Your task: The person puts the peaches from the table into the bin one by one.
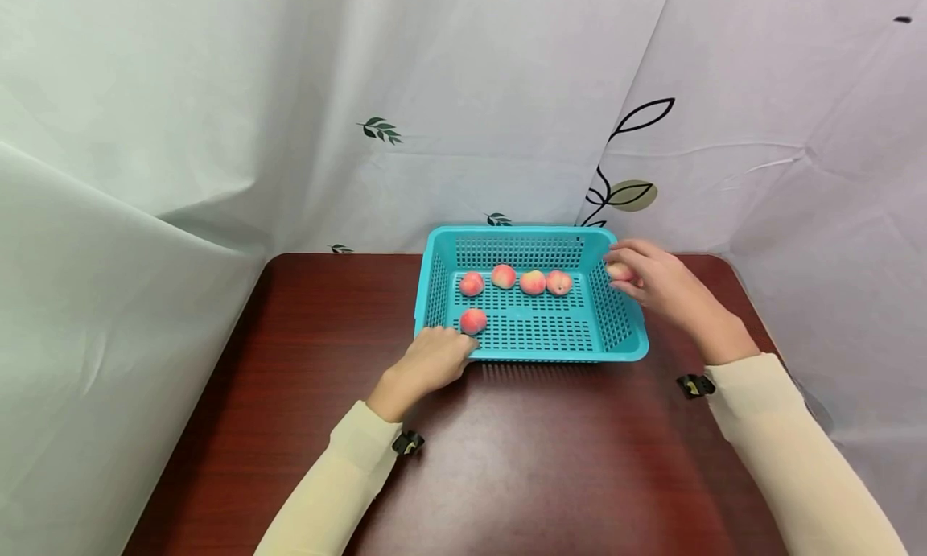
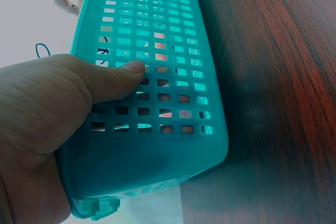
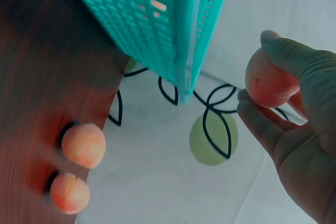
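A turquoise perforated plastic basket (image 1: 539, 355) stands at the table's back edge, with several pink-and-yellow peaches lying spread out on its bottom. One peach (image 1: 474, 321) sits near the front left, close to my left hand (image 1: 433, 359). That hand grips the basket's front rim; the left wrist view shows its thumb (image 2: 118, 80) pressed on the outer wall, the other fingers hidden behind. Beside the right rim, my right hand (image 1: 655, 278) holds another peach (image 3: 270, 80) between thumb and fingers, above the table.
In the right wrist view, two more peaches, an upper one (image 3: 84, 145) and a lower one (image 3: 70, 193), rest on the table right of the basket. The dark red-brown wooden table (image 1: 550, 459) meets a white cloth backdrop (image 1: 463, 97) with leaf prints.
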